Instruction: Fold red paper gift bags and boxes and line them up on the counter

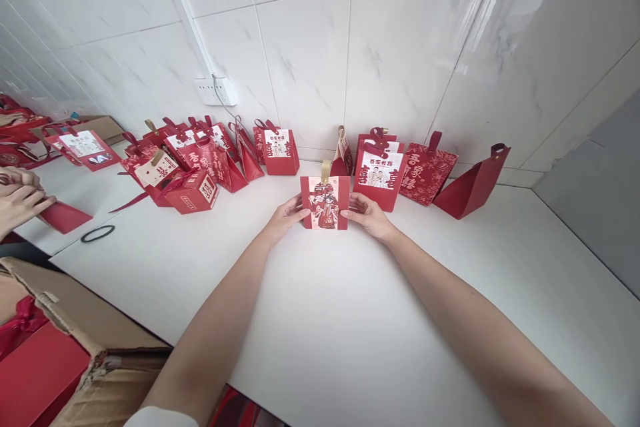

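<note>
Between both hands stands a red gift box [326, 203] with a gold ribbon loop on top and a printed couple on its front. My left hand [287, 219] grips its left side, thumb on the front and fingers behind. On the opposite side my right hand [369, 217] grips it the same way, with its fingers partly hidden. The box is upright, its base at the table top. Just behind it are a small gift box seen edge-on [342, 157] and, to the right, a red gift box with a white label [381, 177].
More red gift boxes [193, 153] cluster at the left along the tiled wall. Others, including a patterned box [429, 172], stand at the right. A black ring [98, 233] lies on the white table [320, 320]. Lower left is an open cardboard box [100, 327]. Another person's hands [23, 200] hold a red box.
</note>
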Motion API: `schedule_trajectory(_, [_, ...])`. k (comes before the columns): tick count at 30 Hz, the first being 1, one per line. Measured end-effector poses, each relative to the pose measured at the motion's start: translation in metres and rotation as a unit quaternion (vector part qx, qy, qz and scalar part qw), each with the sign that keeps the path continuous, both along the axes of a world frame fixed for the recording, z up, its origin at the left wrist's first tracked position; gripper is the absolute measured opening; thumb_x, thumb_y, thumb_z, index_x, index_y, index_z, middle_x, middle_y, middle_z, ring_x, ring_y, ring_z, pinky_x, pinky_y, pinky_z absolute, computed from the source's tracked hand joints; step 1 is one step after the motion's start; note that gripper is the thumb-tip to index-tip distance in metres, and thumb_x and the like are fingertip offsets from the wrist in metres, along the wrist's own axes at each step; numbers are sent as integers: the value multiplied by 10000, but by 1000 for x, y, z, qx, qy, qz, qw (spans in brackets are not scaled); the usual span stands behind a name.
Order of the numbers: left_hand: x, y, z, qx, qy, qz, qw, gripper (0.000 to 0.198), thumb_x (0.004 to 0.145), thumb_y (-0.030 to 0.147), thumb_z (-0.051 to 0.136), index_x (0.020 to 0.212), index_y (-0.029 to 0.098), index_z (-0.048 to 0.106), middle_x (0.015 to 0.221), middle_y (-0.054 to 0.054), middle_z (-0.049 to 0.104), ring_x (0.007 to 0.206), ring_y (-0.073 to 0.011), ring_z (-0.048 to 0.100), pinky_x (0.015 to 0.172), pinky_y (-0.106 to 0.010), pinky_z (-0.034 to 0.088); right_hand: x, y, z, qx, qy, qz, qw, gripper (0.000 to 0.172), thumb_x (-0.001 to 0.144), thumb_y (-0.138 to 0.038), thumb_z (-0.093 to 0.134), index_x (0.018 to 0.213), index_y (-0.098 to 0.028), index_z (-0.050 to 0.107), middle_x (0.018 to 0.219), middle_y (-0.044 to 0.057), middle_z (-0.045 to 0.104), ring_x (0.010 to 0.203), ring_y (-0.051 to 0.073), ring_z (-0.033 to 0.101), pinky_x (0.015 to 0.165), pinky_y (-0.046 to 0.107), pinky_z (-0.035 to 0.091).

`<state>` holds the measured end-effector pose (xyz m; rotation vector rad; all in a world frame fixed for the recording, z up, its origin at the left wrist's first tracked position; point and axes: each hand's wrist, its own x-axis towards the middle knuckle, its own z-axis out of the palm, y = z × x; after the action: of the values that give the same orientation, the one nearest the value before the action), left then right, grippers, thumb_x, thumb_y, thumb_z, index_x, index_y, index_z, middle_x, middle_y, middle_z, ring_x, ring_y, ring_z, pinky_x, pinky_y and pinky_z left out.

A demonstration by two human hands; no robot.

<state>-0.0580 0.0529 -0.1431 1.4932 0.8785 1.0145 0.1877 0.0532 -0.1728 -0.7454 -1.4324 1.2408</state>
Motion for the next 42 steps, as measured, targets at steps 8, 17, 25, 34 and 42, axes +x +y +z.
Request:
schedule_trajectory(8, [1,-1,1,-2,-8,-3,1000,635,727,379,701,1319,259,505,1375,-71,500,1239,-300,484,999,-436,426,4,0,0,26,-6,16,1000,366,700,-362,757,1007,-246,596,1133,46,653,1066,203,591,1014,422,402])
schedule_trajectory(17, [2,-1,1,7,4,-16,1000,613,781,372,656,1351,253,467,1399,-68,476,1258,-295,462,1045,-449,383,4,-3,4,20,-27,9,999,354,687,-427,753,932,-246,571,1072,30,666,1015,191,593,970,401,416])
schedule_trajectory(25, [4,-4,4,13,8,8,1000,648,755,438,666,1337,223,478,1349,-77,527,1204,-279,513,1001,-413,434,3,-2,2,-2,-6,9,1000,362,699,-431,740,961,-249,569,1107,31,653,1040,196,592,977,402,420])
schedule_trajectory(34, [19,-3,-3,-86,89,226,966,740,739,630,583,1329,221,404,1127,-136,631,833,-250,671,671,-381,550,-11,-2,-9,-56,-98,-129,985,609,873,-627,402,1372,-279,402,1435,38,428,1319,233,391,1106,426,299])
schedule_trajectory(42, [8,-9,1,207,224,63,950,648,830,562,508,1400,284,372,1513,-25,292,1414,-241,208,1166,-410,188,-7,-14,5,151,-198,-116,961,582,857,-531,532,1388,-342,389,1484,15,346,1369,232,298,1121,448,261])
